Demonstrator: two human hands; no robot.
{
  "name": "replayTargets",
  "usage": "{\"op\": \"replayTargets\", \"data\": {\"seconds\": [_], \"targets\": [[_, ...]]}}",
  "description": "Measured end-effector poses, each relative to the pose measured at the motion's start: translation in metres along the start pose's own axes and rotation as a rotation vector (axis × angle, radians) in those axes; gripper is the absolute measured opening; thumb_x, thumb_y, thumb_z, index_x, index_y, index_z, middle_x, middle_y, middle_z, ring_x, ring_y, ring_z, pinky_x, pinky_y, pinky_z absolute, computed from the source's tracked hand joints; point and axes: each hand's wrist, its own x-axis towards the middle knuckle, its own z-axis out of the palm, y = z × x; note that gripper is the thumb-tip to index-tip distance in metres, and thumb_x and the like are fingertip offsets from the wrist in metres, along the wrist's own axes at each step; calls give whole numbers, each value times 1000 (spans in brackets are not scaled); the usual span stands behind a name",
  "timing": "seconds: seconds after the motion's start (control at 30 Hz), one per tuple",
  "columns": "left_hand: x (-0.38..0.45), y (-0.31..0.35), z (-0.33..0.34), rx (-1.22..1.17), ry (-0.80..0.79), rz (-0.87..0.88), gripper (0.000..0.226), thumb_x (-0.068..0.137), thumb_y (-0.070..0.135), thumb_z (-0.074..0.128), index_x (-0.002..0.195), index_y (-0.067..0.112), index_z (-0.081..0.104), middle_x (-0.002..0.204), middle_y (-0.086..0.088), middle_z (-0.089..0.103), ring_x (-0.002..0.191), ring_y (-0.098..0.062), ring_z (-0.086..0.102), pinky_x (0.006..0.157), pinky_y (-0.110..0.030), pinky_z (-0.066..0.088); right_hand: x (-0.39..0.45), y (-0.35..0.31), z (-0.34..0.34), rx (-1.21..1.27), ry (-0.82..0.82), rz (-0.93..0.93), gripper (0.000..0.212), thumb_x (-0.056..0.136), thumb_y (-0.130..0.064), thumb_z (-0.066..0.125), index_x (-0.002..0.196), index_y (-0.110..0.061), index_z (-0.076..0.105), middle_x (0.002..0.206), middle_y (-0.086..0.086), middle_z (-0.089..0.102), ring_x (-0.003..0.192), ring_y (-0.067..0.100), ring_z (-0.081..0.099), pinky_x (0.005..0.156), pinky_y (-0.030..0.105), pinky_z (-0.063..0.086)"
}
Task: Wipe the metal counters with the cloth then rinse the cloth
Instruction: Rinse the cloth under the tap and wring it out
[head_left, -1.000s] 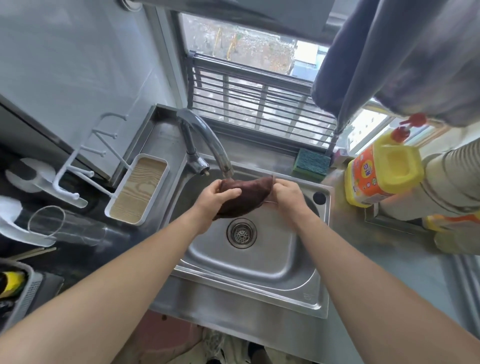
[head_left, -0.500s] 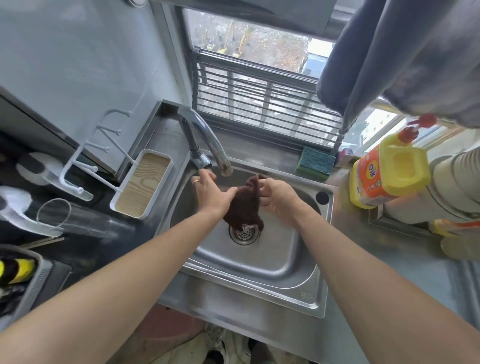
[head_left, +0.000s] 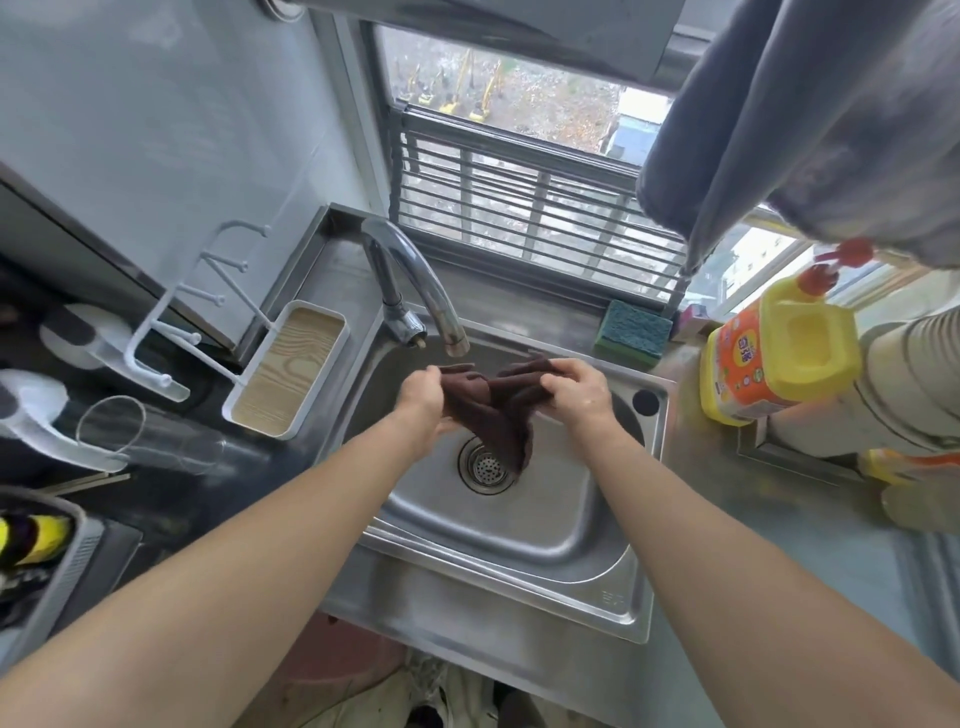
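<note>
Now brown cloth (head_left: 491, 402) between left hand (head_left: 423, 397) and right hand (head_left: 576, 395).

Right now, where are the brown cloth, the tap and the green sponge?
brown cloth (head_left: 493, 410): head view, on its bunched middle between the hands.
tap (head_left: 415, 270): head view, on the curved spout.
green sponge (head_left: 635, 327): head view, on its top face.

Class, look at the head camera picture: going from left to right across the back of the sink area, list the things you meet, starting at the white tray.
White tray → tap → left hand → brown cloth → right hand → green sponge → yellow detergent bottle.
</note>
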Motion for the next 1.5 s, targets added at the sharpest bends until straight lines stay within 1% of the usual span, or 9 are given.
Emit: {"op": "replayTargets", "data": {"seconds": [0.27, 0.5, 0.7, 0.83, 0.9, 1.0, 1.1, 1.23, 1.5], "targets": [[24, 22, -64, 743, -61, 123, 39, 92, 6, 48, 124, 13, 27, 102, -13, 48, 85, -27, 61, 56, -39, 61, 5, 4, -23, -502, 204, -103, 32, 94, -9, 43, 121, -23, 52, 107, 10, 62, 99, 30, 58, 89, 36, 49], [35, 30, -92, 685, -36, 254, 37, 97, 8, 55, 113, 23, 24, 112, -18, 45, 70, -20, 56, 47, -29, 53, 10, 12, -44, -542, -126, -33, 18, 79, -24, 76, 97, -18, 73, 99, 3, 71, 97, 19, 65, 82, 27, 51], [36, 22, -107, 876, -99, 508, 31, 105, 11, 39, 98, 28, 64, 96, -12, 57, 79, -21, 51, 69, -30, 43, -6, 7, -51, -402, -423, -81, 34, 78, -12, 84, 110, -6, 73, 111, 13, 71, 102, 22, 67, 82, 19, 49], [34, 21, -106, 697, -48, 510, 32, 103, 13, 46, 84, 26, 69, 90, -1, 64, 86, -20, 57, 78, -36, 49, -4, 11, -44, -802, -464, -135, 39, 74, -21, 85, 112, -18, 76, 149, 11, 35, 145, 19, 31, 99, 16, 34], [27, 22, -100, 656, -152, 490, 16, 98, 20, 60, 87, 22, 72, 90, 0, 67, 88, -17, 60, 78, -30, 50, -1, 12, -37, -1017, -401, -253, 29, 77, -18, 79, 106, -19, 79, 144, 17, 48, 150, 21, 20, 103, 17, 30], [30, 23, -102, 1156, -260, 529, 35, 77, 32, 84, 107, 23, 70, 100, 3, 66, 94, -14, 63, 87, -27, 50, -1, 8, -30, -1060, -192, -334, 13, 79, -23, 75, 86, -14, 81, 98, 9, 74, 114, 24, 61, 84, 23, 44], [32, 20, -97, 1485, -84, 736, 23, 76, 28, 83, 94, 18, 73, 97, -4, 52, 98, -25, 55, 89, -31, 43, -4, 8, -26, -1022, -79, -370, 21, 78, -40, 68, 75, -21, 78, 101, -2, 74, 103, 19, 64, 86, 31, 50], [27, 22, -94, 1234, 46, 829, 28, 74, 38, 73, 65, 13, 66, 92, -10, 54, 90, -22, 51, 84, -29, 41, -8, 4, -28, -881, -70, -332, 20, 88, -39, 67, 83, -20, 72, 85, -2, 69, 88, 19, 61, 76, 26, 41], [9, 11, -73, 981, -58, 773, 18, 86, 39, 74, 82, 22, 72, 68, 7, 70, 65, -14, 68, 67, -35, 58, -26, -2, -2, -695, 114, -200, 27, 85, -43, 72, 86, -17, 65, 75, -4, 65, 60, 11, 66, 55, 15, 44]]}}
